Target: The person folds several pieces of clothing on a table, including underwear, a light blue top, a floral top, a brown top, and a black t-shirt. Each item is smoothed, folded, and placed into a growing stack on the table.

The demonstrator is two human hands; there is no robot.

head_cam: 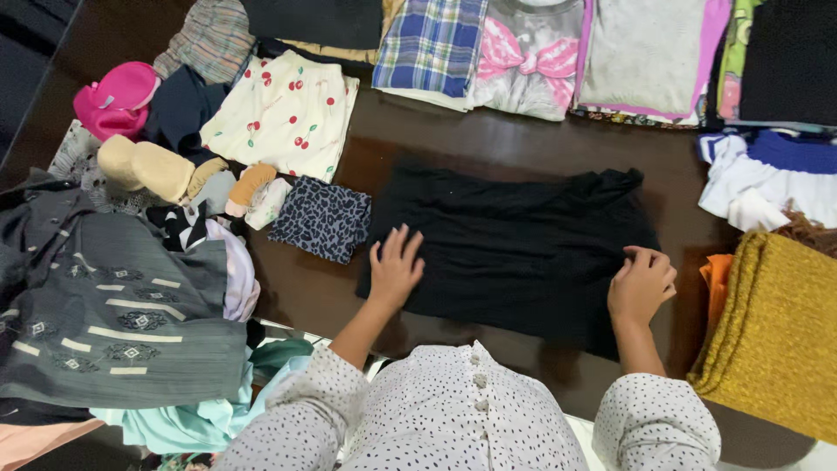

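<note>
While spread flat at the centre of the dark table [523, 144], black garment [514, 244] under both hands. Left hand [394, 266] open, fingers splayed, palm pressing its 9 o'clock edge. Right hand [641, 283] curled shut, pinching the cloth at its 3 o'clock edge. Leopard-print folded piece [321, 218] just beside, toward 9 o'clock. Cherry-print cloth [283, 113] at 10 o'clock; mustard knit [776, 331] at 4 o'clock; grey patterned pile [113, 314] far at 8 o'clock.
</note>
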